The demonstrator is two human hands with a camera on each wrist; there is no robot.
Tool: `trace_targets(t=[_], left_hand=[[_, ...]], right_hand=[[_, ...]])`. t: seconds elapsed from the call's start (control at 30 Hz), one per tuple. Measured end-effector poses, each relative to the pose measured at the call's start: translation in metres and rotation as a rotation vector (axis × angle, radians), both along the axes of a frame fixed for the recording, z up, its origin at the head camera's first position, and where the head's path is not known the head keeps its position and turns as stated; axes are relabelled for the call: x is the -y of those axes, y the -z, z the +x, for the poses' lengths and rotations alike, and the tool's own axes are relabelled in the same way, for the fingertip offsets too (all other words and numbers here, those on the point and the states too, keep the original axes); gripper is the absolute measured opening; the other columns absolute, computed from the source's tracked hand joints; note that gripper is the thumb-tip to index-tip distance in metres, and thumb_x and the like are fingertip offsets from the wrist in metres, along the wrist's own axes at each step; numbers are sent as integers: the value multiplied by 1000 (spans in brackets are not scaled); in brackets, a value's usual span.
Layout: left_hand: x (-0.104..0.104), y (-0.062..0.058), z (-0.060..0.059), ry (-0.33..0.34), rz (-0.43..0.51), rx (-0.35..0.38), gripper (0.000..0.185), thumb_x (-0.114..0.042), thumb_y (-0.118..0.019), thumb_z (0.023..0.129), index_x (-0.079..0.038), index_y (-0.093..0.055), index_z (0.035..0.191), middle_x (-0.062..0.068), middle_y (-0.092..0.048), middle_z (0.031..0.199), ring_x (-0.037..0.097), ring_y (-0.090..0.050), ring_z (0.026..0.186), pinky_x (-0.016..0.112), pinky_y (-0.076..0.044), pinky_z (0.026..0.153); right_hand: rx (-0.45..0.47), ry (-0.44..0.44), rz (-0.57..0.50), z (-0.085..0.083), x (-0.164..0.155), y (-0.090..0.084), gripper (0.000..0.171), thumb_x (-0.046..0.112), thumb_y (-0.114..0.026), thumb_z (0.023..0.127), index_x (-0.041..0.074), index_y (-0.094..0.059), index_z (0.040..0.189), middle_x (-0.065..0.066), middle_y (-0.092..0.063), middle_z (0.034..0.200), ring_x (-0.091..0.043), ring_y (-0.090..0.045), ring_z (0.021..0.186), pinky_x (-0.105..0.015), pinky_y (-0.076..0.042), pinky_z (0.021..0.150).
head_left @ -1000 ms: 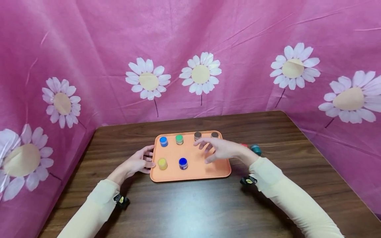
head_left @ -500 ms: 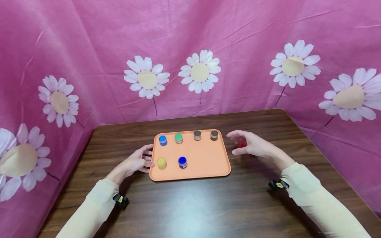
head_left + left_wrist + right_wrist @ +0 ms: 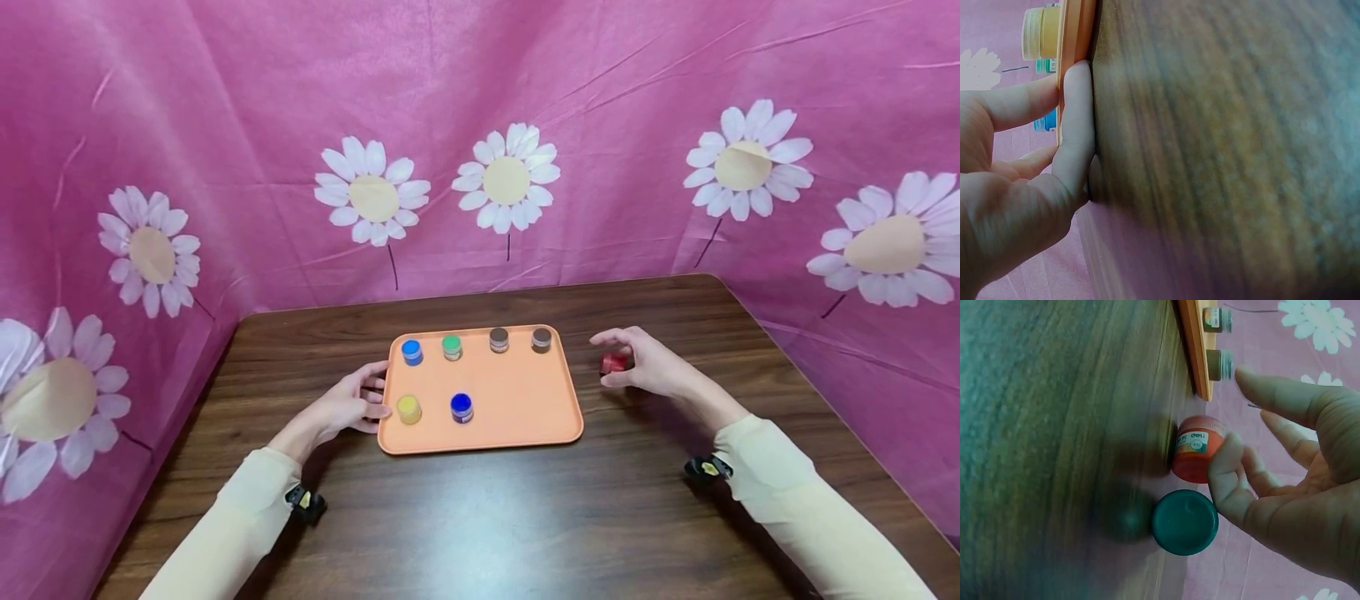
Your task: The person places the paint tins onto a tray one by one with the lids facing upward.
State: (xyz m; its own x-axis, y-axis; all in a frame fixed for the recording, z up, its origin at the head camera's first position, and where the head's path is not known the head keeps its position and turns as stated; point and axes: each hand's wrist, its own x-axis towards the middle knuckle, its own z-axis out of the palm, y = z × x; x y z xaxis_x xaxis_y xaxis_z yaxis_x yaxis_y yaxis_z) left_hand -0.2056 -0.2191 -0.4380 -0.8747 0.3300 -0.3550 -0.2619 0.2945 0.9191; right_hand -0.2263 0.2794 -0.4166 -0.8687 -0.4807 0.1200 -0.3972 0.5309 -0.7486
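An orange tray lies mid-table with several small paint jars on it: blue, green, two brown, yellow and dark blue. My left hand rests against the tray's left edge, thumb and index finger fairly straight on the rim. To the right of the tray a red jar stands on the table. My right hand arches over it; the thumb touches the red jar, while the other fingers stay spread apart from it. A teal-lidded jar stands right beside the red one.
The dark wooden table is boxed in at the back and sides by a pink cloth printed with daisies. In the head view my right hand hides the teal jar. Small black clips sit at both sleeve cuffs.
My right hand has swung from over the tray to its right side and has come in around the red jar. The left hand and the tray have stayed put.
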Motion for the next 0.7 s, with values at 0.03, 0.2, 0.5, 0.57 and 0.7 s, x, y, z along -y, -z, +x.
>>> trace_targets(t=[0.03,0.2,0.5,0.57,0.7], left_hand=[[0,0,0,-2,0,1,86,13,-65,89,-7,-21,160,25,-38,136,28,-53,103,45,-61,74],[0,0,0,-6,5,4,86,13,-65,88,-6,-21,160,25,-38,135,27,-52,102,44,-61,73],[0,-2,0,-2,-5,5,86,12,-65,89,-7,-21,160,24,-36,136,27,-52,102,44,-61,73],[0,-2,0,-7,-6,6,85,12,-65,89,-7,-21,160,24,-36,136,26,-51,102,43,-61,73],[1,-1,1,-1,-5,-2,85,11,-65,90,-6,-20,160,25,-36,137,25,-53,100,42,-61,72]], right_hand=[[-8,1,11,-1,-1,0,59,-4,-86,75,-8,-58,127,-27,-63,114,-36,-63,99,-47,-51,89],[16,-3,33,-4,-2,9,61,-8,-85,72,-10,-57,127,-30,-62,118,-37,-65,99,-45,-54,86],[12,44,218,-4,5,20,52,0,-86,74,0,-64,121,-9,-65,99,-26,-58,93,-45,-48,87],[27,42,244,-4,7,18,48,1,-85,76,1,-64,119,-7,-65,98,-25,-58,92,-44,-47,86],[70,16,258,-6,10,14,44,0,-83,76,0,-66,116,-5,-66,94,-21,-57,87,-36,-46,81]])
